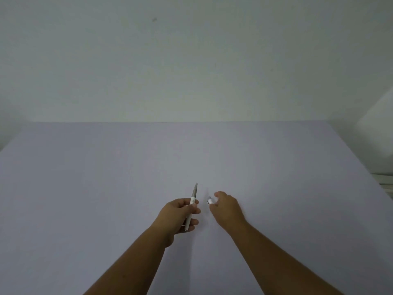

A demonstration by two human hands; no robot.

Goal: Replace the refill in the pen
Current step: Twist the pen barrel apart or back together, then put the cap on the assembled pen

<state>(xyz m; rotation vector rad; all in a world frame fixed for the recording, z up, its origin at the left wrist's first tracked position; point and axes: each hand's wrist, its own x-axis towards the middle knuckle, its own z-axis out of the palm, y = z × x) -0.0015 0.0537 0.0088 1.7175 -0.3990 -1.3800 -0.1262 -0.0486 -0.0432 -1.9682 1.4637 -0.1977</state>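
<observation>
Pen in my left hand, a small white piece in my right, both held over the table.

My left hand (180, 213) curls around the pen (190, 206), thumb and fingers pinching its pale barrel near the middle; the grey tip sticks up and away beyond my knuckles, and the back end pokes out below my fingers. My left forearm runs in from the lower left, wrist slightly bent inward. Just right of that grip, my right hand (226, 206) hangs palm down with the fingers bunched, pinching a small white piece (210, 201) at the fingertips; it is blurred, so I cannot tell what part it is. The two hands sit near each other but apart, above the pale table (85, 188).
</observation>
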